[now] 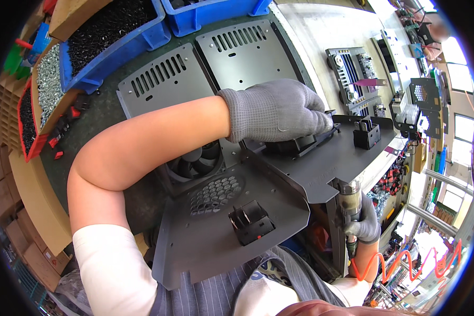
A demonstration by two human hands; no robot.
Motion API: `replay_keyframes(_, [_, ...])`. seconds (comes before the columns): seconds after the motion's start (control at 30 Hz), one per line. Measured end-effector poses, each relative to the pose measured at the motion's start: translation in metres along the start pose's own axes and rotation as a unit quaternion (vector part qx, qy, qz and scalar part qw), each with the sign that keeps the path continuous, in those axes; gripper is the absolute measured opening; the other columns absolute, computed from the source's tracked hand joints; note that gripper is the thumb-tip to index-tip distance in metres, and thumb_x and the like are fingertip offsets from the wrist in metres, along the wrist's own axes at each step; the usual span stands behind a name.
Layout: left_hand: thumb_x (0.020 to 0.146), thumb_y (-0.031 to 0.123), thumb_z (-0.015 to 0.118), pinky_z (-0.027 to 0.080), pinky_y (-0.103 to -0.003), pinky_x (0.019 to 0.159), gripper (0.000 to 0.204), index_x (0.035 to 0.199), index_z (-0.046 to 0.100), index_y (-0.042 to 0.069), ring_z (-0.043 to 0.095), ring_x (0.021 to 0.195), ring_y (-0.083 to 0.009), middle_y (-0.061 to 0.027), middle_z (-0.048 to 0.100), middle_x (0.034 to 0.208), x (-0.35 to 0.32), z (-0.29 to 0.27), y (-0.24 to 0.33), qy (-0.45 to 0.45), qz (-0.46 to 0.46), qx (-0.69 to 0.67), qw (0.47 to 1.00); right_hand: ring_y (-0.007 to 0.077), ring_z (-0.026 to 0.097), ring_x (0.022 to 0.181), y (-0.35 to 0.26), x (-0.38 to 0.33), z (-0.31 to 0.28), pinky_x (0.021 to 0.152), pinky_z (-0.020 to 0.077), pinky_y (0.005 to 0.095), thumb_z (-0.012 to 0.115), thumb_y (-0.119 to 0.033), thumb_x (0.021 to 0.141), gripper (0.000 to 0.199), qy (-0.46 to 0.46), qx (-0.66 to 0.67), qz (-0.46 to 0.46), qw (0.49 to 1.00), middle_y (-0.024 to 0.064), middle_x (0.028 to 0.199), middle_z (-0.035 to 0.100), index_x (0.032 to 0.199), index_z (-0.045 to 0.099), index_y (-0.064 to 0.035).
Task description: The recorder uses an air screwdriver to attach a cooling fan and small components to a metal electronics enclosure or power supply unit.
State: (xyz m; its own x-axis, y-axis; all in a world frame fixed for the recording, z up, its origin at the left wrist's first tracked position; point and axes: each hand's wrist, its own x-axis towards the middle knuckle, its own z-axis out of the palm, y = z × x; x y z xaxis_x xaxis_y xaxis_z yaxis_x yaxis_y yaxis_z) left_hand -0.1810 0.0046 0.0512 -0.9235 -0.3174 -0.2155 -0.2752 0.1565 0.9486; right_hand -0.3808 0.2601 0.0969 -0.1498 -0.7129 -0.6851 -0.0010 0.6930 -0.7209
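My left hand (pixel 282 110), in a grey knit glove, reaches across to the right. Its fingers are curled at the far side of a dark bent metal panel (pixel 321 171); what they pinch is hidden. A black power socket (pixel 367 137) stands on this panel, right of the fingers. Nearer to me lies a similar panel (pixel 189 250) with a honeycomb vent and another black socket (pixel 251 225). At lower right, my gloved right hand (pixel 364 221) wraps round an air screwdriver (pixel 349 203), held upright beside the panel's edge.
Flat slotted panels (pixel 247 58) lie beyond my left hand, and a black fan (pixel 195 164) sits under my forearm. Blue bins (pixel 126 45) of dark screws and a box of silvery screws (pixel 49 84) stand at upper left. An orange coiled hose (pixel 408 263) hangs at right.
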Motion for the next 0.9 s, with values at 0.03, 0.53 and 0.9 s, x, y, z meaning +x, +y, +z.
replay_keyframes(0.03, [0.087, 0.036, 0.056, 0.047, -0.03, 0.076, 0.041, 0.106, 0.062, 0.0, 0.059, 0.081, -0.015, -0.0092, 0.065, 0.087, 0.0, 0.0, 0.001, 0.004, 0.02, -0.015, 1.0, 0.0101, 0.054, 0.064, 0.0, 0.0, 0.0, 0.06, 0.0437, 0.0231, 0.088, -0.041, 0.046, 0.09, -0.002, -0.001, 0.004, 1.0, 0.0021, 0.077, 0.058, 0.114, 0.048, 0.0015])
replay_keyframes(0.53, [0.09, 0.027, 0.052, 0.047, -0.025, 0.074, 0.034, 0.108, 0.06, -0.001, 0.056, 0.083, -0.0103, -0.0054, 0.062, 0.088, -0.008, 0.013, -0.005, 0.034, 0.035, -0.121, 0.991, 0.0087, 0.048, 0.043, -0.005, 0.004, -0.004, 0.039, 0.036, 0.0216, 0.081, -0.022, 0.057, 0.069, -0.036, -0.034, -0.074, 0.996, 0.0027, 0.065, 0.055, 0.113, 0.048, 0.0015])
replay_keyframes(0.9, [0.094, 0.021, 0.045, 0.031, -0.013, 0.044, 0.032, 0.12, 0.047, 0.004, 0.04, 0.063, -0.0045, 0.0004, 0.046, 0.08, -0.057, -0.017, -0.019, 0.153, -0.129, -0.416, 0.887, 0.012, 0.053, 0.045, 0.044, -0.016, 0.039, 0.038, 0.043, 0.0215, 0.081, -0.048, 0.044, 0.098, 0.093, 0.235, -0.217, 0.943, 0.0065, 0.061, 0.056, 0.117, 0.047, 0.0077])
